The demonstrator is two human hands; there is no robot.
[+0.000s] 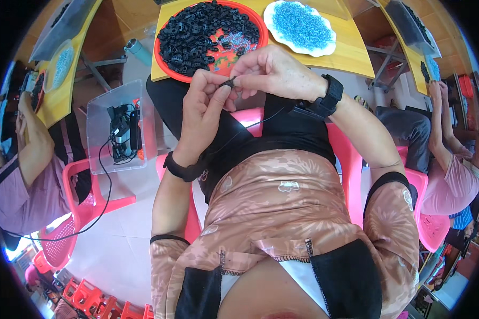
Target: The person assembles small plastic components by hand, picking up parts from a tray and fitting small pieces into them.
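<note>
My left hand (202,103) pinches a small black plastic piece (229,82) between thumb and fingers. From the other side the fingertips of my right hand (277,72) are closed at the same piece; whether they also hold something tiny cannot be made out. Both hands are over my lap, by the near rim of a round red tray (166,66). Heaped in it are many black plastic pieces (197,32), with a small patch of clear bluish bits (239,41) among them. A white scalloped plate (329,51) beside the tray bears a pile of small clear blue pieces (300,29).
The tray and plate stand on a yellow table (351,40). On the floor at left is a clear plastic bin (98,154) with cables and black devices; a green bottle (137,50) stands beyond it. People sit working at tables on both sides, on pink chairs (98,196).
</note>
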